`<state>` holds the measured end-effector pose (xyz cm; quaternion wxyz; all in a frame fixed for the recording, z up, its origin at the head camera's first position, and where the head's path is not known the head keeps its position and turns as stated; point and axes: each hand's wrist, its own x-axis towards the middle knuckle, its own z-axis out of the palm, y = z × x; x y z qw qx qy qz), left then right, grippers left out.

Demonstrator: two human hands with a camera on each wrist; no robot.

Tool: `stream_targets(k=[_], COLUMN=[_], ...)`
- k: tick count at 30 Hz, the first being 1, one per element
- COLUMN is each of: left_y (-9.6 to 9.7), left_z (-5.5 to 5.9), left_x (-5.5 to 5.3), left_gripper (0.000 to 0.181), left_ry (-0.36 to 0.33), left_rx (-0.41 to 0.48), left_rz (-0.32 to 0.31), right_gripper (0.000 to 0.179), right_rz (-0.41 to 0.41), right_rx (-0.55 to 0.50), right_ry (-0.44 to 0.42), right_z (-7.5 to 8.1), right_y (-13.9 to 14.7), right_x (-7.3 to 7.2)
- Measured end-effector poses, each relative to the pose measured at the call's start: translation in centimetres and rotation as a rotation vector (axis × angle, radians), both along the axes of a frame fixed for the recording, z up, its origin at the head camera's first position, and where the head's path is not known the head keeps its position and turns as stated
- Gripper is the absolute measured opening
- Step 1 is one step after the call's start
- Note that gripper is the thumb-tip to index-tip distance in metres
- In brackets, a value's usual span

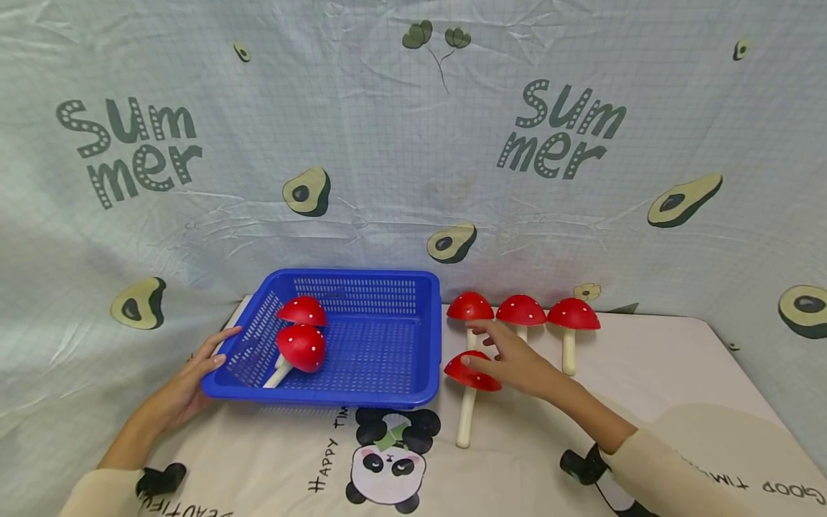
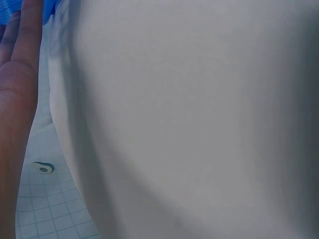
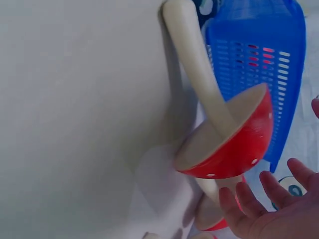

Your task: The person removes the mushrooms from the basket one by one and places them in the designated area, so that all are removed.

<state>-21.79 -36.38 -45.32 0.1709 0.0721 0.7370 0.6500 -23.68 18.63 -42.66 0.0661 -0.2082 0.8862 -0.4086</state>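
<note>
My left hand [image 1: 186,388] touches the left rim of a blue plastic basket [image 1: 388,397] with extended fingers; the left wrist view shows part of this hand [image 2: 20,74] at its edge. Inside the basket lie two toy mushrooms with white-dotted red caps, one mushroom [image 1: 302,350] in front of the other mushroom [image 1: 301,310]. To the right of the basket, my right hand [image 1: 517,362] hovers at the cap of a front mushroom [image 1: 466,416], fingers spread. In the right wrist view, that mushroom's cap [image 3: 239,144] is close to the fingertips.
Behind the front mushroom, three more stand in a row: a left mushroom [image 1: 470,307], a middle mushroom [image 1: 520,310] and a right mushroom [image 1: 573,316]. A printed cloth [image 1: 517,467] covers the table, and a patterned curtain [image 1: 381,129] hangs behind it.
</note>
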Motion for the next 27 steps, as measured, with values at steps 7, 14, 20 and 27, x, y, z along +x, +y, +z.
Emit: stream_targets(k=[7,14,20,27], left_y=[0.0,-0.1,0.0,-0.1], left_z=[0.0,0.1,0.0,-0.2], left_x=[-0.1,-0.1,0.0,-0.1], left_gripper=[0.054,0.055,0.055,0.055], left_ry=[-0.014,-0.021,0.007,0.019], left_rx=[0.001,-0.004,-0.013,-0.021], left_rz=[0.003,0.007,-0.005,0.002], right_gripper=[0.068,0.065,0.061,0.058], right_rz=[-0.014,0.018,0.026,0.062], right_rx=[0.003,-0.030,-0.010,0.000], right_ry=[0.053,0.100,0.120,0.128], right_z=[1.4,2.4,2.9,3.3], right_y=[-0.6,-1.5,-2.3,-3.4], right_x=[0.4,0.8,1.1,1.8])
